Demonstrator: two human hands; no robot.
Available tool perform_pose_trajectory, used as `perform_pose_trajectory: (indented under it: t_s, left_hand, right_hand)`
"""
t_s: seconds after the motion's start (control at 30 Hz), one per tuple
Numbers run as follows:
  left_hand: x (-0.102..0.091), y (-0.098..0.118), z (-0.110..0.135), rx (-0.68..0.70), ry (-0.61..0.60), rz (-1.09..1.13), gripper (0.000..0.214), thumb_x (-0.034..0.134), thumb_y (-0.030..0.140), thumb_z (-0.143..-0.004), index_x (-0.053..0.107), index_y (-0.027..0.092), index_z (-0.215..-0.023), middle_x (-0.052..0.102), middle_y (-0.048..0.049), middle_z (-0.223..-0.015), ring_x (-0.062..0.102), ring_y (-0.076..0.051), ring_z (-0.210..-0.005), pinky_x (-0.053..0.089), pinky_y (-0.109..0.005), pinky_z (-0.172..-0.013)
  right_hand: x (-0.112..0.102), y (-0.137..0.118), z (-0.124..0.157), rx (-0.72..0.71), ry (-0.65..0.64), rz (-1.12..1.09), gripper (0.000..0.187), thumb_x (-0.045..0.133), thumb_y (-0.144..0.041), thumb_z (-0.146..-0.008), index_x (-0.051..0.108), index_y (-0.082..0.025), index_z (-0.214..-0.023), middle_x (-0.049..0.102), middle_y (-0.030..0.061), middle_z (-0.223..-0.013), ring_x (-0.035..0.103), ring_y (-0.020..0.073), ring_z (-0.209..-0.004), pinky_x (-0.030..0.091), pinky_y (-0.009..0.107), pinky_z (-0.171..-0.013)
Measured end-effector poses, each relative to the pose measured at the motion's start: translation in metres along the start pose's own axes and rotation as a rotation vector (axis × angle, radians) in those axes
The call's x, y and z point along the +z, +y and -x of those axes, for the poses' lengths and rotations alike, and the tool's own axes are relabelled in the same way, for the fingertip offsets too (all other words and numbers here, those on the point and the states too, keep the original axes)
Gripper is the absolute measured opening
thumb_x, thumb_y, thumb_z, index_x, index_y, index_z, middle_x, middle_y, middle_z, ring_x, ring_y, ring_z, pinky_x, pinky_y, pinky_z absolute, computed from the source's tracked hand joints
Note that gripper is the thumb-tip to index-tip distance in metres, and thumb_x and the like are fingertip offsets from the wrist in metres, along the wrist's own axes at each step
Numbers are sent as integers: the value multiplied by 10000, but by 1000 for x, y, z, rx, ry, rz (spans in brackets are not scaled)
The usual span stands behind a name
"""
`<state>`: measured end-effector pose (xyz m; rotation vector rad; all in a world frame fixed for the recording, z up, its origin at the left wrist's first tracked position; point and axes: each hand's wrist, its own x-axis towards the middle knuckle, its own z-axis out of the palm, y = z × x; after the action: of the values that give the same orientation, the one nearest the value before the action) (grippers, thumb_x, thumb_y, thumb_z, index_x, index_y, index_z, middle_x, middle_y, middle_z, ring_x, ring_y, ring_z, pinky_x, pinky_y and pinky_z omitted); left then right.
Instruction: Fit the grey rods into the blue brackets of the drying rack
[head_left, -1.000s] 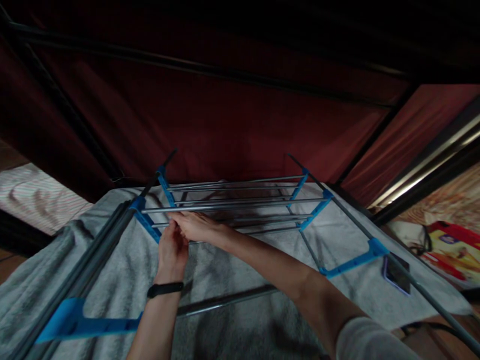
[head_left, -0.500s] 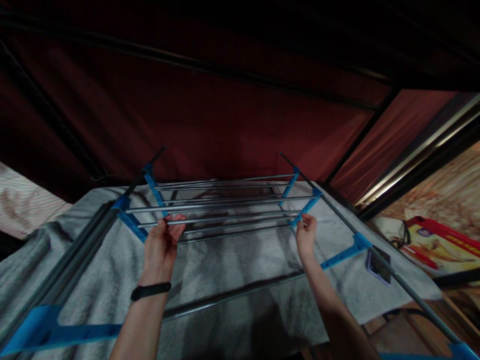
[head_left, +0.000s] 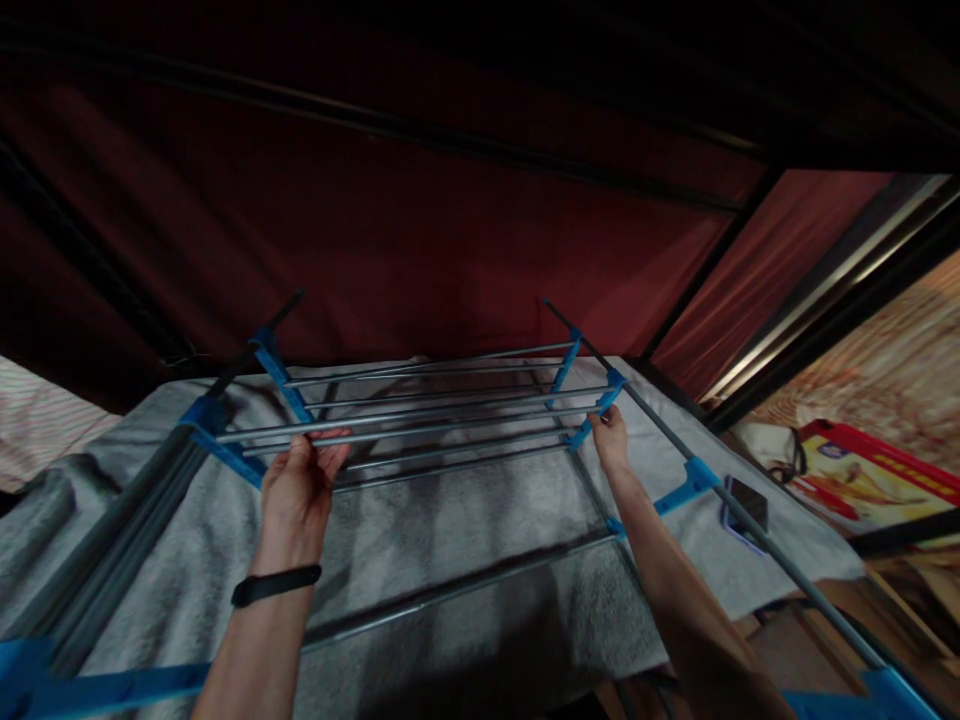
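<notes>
A rack frame lies in front of me, made of grey metal tubes (head_left: 450, 458) joined by blue plastic brackets (head_left: 236, 458). My left hand (head_left: 298, 490), with a black band on its wrist, grips a loose-looking crosswise tube (head_left: 420, 428) near its left end, thumb over it and fingers underneath. My right hand (head_left: 611, 440) pinches the right end of what looks like the same tube, against the right-hand blue bracket (head_left: 616, 388). Its fingertips partly hide that joint, so I cannot tell whether the tube is seated.
Grey cloth (head_left: 465, 530) lies under the rack. Several spare tubes (head_left: 124, 545) lie along the left side. On the right are a phone (head_left: 746, 512), a red and yellow box (head_left: 874, 470) and a white object (head_left: 765, 445). Dark red fabric (head_left: 420, 240) hangs behind.
The tube's right end has risen along the right bracket, with my right hand following it. My left hand stays on the tube. The whole view has shifted slightly.
</notes>
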<state>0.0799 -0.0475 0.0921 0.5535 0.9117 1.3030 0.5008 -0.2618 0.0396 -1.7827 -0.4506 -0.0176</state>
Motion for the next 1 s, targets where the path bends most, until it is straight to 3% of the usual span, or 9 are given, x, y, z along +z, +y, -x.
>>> perform_pose_trajectory:
  t_s: [0.47, 0.77, 1.0]
  left_hand:
    - [-12, -10, 0, -1, 0, -25, 258, 541, 209, -1054, 665, 151, -835, 733, -59, -857, 745, -159, -815, 671, -287, -759]
    - [-16, -9, -1, -45, 32, 5, 330, 456, 159, -1075, 652, 137, -811, 731, -79, -852, 741, -156, -800, 664, -252, -714]
    - [-25, -13, -9, -39, -20, 41, 311, 411, 135, -1090, 652, 104, -896, 749, -76, -840, 757, -157, -773, 669, -247, -709]
  right_hand:
    - [-3, 11, -7, -49, -67, -42, 302, 621, -494, -716, 617, -240, -877, 736, 78, -889, 666, 267, -913, 523, 420, -903]
    - [-6, 20, -11, -69, -127, -75, 293, 652, -472, -712, 628, -241, -891, 744, 77, -914, 671, 263, -922, 525, 413, -915]
    - [-6, 19, -10, -83, -151, -80, 269, 636, -451, -734, 630, -240, -900, 747, 75, -911, 677, 265, -951, 534, 404, -909]
